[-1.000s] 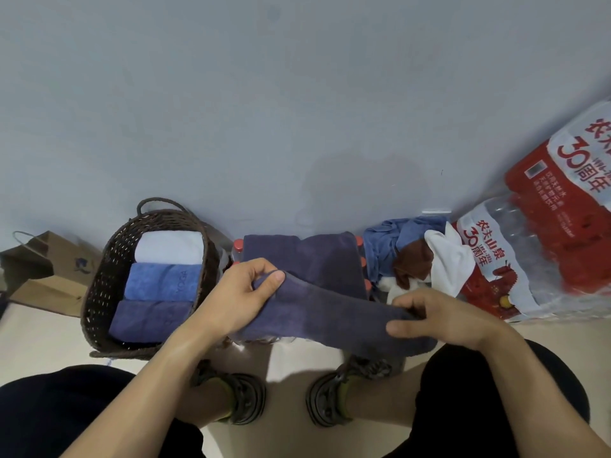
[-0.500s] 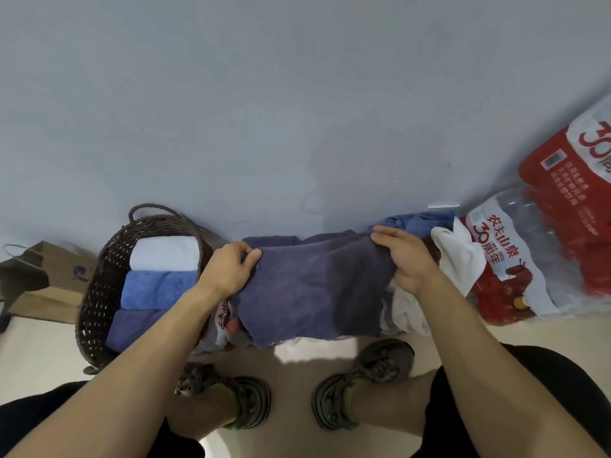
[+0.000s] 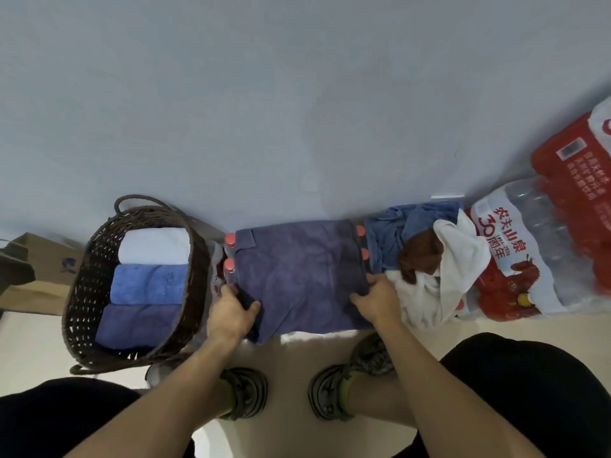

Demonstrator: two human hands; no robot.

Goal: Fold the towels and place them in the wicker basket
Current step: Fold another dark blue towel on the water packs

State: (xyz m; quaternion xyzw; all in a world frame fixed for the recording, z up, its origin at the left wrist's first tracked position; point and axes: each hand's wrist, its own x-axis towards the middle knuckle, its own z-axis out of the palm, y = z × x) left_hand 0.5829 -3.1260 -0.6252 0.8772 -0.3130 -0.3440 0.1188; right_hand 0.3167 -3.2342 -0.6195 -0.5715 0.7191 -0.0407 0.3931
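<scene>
Right beside the wicker basket [image 3: 79,292], the purple towel [image 3: 297,276] is spread over a pack of water bottles [image 3: 229,256] as a folding surface, left hand [image 3: 231,314] and right hand [image 3: 377,297] each pinching a near corner, probably lining up the next fold.

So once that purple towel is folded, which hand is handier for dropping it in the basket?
Probably the left hand: it grips the purple towel on the side beside the wicker basket.
</scene>
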